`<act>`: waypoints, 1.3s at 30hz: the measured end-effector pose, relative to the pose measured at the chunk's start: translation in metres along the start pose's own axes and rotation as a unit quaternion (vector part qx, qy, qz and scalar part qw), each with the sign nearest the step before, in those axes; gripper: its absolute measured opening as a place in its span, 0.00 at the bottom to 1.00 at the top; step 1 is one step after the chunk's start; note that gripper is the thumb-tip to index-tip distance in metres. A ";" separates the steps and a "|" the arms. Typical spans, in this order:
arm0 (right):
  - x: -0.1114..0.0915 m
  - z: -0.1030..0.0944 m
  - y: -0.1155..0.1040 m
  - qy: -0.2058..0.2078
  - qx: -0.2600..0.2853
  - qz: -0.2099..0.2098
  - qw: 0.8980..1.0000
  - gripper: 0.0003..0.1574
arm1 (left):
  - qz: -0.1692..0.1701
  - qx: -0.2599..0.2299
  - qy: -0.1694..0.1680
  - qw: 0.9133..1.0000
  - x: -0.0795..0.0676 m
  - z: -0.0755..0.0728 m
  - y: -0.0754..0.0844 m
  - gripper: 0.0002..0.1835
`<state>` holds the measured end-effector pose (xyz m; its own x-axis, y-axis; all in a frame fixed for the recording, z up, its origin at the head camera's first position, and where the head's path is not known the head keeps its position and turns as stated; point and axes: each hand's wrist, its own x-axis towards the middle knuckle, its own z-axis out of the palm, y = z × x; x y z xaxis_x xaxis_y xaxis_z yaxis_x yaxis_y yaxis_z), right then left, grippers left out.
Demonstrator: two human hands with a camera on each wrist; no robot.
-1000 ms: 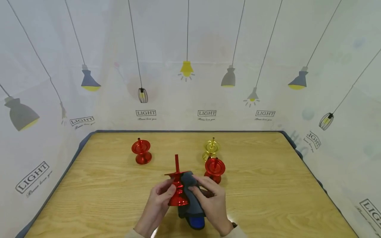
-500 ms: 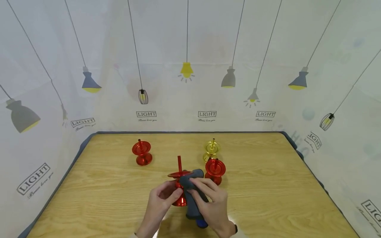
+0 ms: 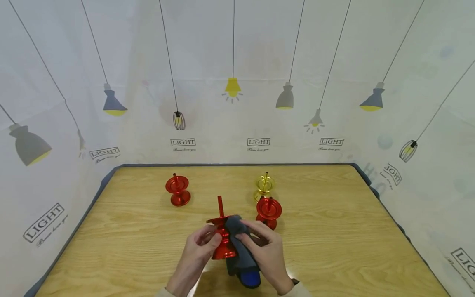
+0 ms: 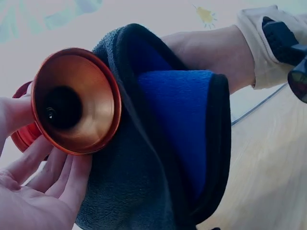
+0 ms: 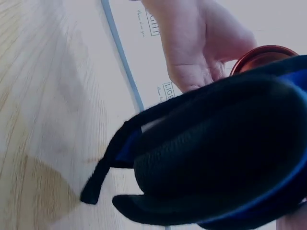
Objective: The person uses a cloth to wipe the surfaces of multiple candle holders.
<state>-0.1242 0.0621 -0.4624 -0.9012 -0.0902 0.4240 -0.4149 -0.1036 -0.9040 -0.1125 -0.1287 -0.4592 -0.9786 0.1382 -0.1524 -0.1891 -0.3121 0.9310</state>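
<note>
A shiny red candle holder [image 3: 224, 247] with a thin upright stem is lifted over the table, slightly tilted. My left hand [image 3: 196, 251] grips it by its waist, thumb in front. Its hollow underside [image 4: 88, 103] faces the left wrist camera. My right hand [image 3: 268, 251] pinches a grey-blue cloth [image 3: 243, 251] and holds it against the holder's right side, touching the dish and the body. The cloth's bright blue inner face [image 4: 177, 120] shows where it folds over. In the right wrist view the dark cloth [image 5: 225, 148] hides most of the right hand.
A second red candle holder [image 3: 180, 199] stands at the back left of the wooden table [image 3: 130, 247]. Behind my right hand stands another red one [image 3: 269, 209], just in front of a gold candle holder [image 3: 264, 185]. A lamp-printed sheet [image 3: 208, 123] walls the table's back and sides.
The cloth moved across the front of the red candle holder's waist and then back to its right side. The holder shifted slightly right, then left. The standing holders stayed put.
</note>
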 end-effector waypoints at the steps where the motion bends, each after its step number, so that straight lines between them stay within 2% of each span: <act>1: 0.000 -0.001 -0.001 0.002 0.006 0.017 1.000 0.19 | 0.000 -0.006 -0.004 1.000 0.000 0.000 0.000 0.19; 4: 0.000 -0.001 -0.001 0.004 0.007 0.035 0.999 0.20 | 0.010 -0.004 -0.004 1.000 0.000 0.001 -0.001 0.19; 6: -0.001 -0.002 0.000 0.004 -0.001 0.019 1.000 0.19 | 0.016 0.006 0.010 1.000 0.000 0.002 -0.001 0.22; 9: 0.000 -0.001 0.003 0.002 -0.046 -0.065 0.997 0.19 | 0.036 0.049 0.051 0.997 0.000 0.006 -0.001 0.24; 11: 0.000 -0.001 0.005 0.007 -0.094 -0.140 0.986 0.20 | 0.050 0.079 0.077 0.993 0.000 0.009 -0.001 0.22; 13: 0.001 0.000 0.005 0.016 -0.132 -0.204 0.970 0.21 | 0.063 0.107 0.089 0.988 -0.001 0.012 0.000 0.19; 15: 0.001 0.001 0.005 0.024 -0.155 -0.242 0.958 0.22 | 0.067 0.117 0.086 0.987 -0.001 0.014 0.000 0.18; 17: 0.001 0.001 0.004 0.025 -0.158 -0.255 0.954 0.23 | 0.065 0.110 0.078 0.989 0.000 0.014 0.000 0.18; 21: -0.002 0.001 0.004 0.016 -0.132 -0.249 0.959 0.24 | 0.046 0.058 0.046 0.996 0.002 0.009 -0.003 0.17; 24: -0.005 0.000 0.003 0.002 -0.092 -0.218 0.972 0.24 | 0.032 0.001 -0.022 0.999 0.002 0.001 -0.004 0.12; 26: -0.005 -0.001 0.002 -0.007 -0.057 -0.175 0.983 0.23 | 0.022 -0.029 -0.073 0.997 0.002 -0.005 -0.004 0.09; 29: -0.006 -0.002 0.000 -0.007 -0.006 -0.075 0.997 0.20 | 0.016 -0.055 -0.113 0.992 0.001 -0.007 -0.004 0.10; 31: -0.006 -0.002 -0.001 0.000 0.015 -0.023 1.000 0.19 | 0.020 -0.058 -0.108 0.992 -0.001 -0.007 -0.005 0.10; 32: -0.006 -0.002 -0.001 0.004 0.017 -0.001 1.000 0.18 | 0.023 -0.053 -0.093 0.994 -0.002 -0.005 -0.005 0.10; 34: -0.006 -0.003 0.000 0.010 0.011 0.004 1.000 0.18 | 0.034 -0.039 -0.063 0.997 -0.003 -0.002 -0.006 0.09; 37: -0.006 -0.002 0.002 0.011 -0.029 -0.049 0.998 0.19 | 0.051 0.018 0.002 0.999 -0.005 0.005 -0.005 0.07; 39: -0.005 -0.002 0.003 0.011 -0.075 -0.118 0.990 0.20 | 0.067 0.061 0.036 0.995 -0.005 0.009 -0.004 0.07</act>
<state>-0.1209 0.0642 -0.4672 -0.7793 -0.0584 0.6239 -0.6260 0.0296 -0.7792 -0.1061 -0.1202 -0.4591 -0.9984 0.0339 -0.0442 -0.0503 -0.2062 0.9772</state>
